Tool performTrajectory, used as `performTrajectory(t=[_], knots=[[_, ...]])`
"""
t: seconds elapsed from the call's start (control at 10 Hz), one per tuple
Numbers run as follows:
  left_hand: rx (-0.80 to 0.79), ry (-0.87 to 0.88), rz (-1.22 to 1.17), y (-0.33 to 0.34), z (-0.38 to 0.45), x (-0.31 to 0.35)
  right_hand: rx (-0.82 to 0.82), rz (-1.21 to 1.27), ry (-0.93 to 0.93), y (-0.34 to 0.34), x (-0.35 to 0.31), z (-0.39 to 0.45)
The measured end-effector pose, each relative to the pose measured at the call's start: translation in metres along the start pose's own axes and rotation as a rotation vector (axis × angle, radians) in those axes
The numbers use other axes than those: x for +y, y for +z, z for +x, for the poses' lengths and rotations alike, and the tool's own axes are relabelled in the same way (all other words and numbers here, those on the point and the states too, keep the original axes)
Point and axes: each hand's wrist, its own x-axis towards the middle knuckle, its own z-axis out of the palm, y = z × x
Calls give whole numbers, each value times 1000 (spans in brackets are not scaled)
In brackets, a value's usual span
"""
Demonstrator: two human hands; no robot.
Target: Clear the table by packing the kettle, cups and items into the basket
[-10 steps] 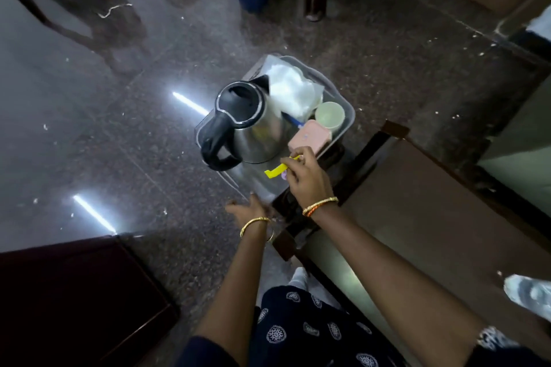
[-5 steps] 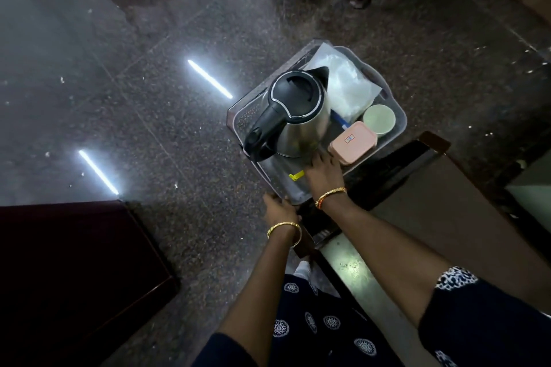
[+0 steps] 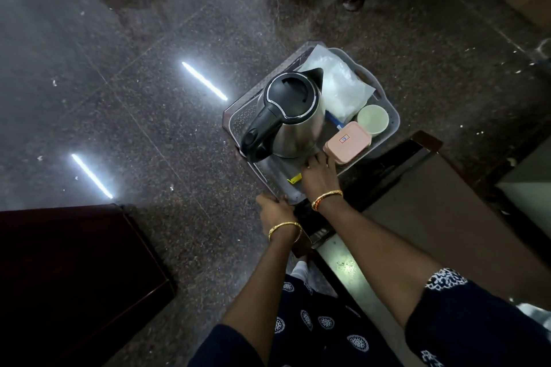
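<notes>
Presently: kettle [image 3: 293,116], cup [image 3: 373,119], pink box [image 3: 347,142] packed in basket [image 3: 393,128]; left hand [image 3: 275,213] grips near rim, steadying; right hand [image 3: 318,171], fingers extended, presses kettle base, seemingly seating it.

No writing can be read anywhere — the only label in view is a small rectangular sticker [image 3: 345,138] on the lid of the pink box [image 3: 348,142] in the basket [image 3: 393,125]. It is pale with a reddish border and a bluish mark in the middle, but it is too small and blurred to make out any letters or numbers. The kettle [image 3: 293,116] shows no brand mark from this angle — its black lid and steel side bear no legible print.
</notes>
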Motion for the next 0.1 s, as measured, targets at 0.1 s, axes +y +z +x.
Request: performTrajectory(t=[0.1], knots=[[89, 116, 149, -1, -4, -5, 134, 58, -1, -4, -2, -13]])
